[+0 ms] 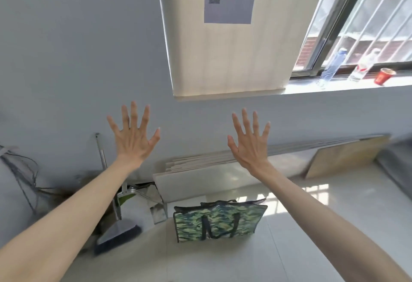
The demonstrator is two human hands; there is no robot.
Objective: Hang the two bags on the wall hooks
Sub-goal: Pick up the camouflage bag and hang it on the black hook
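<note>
L hand (133, 139) & R hand (249, 145): both raised, fingers spread wide, holding nothing. Camo bag (218, 221) stands upright on floor (312, 226), below & btwn them, near wall edge. 1 bag seen, poss. a 2nd behind it, unclear.

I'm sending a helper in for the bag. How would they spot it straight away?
Find the pale blind beside the window, then look down to the floor below it. The bag stands upright, right of a broom. It alone has a green camouflage print and dark handles.
</note>
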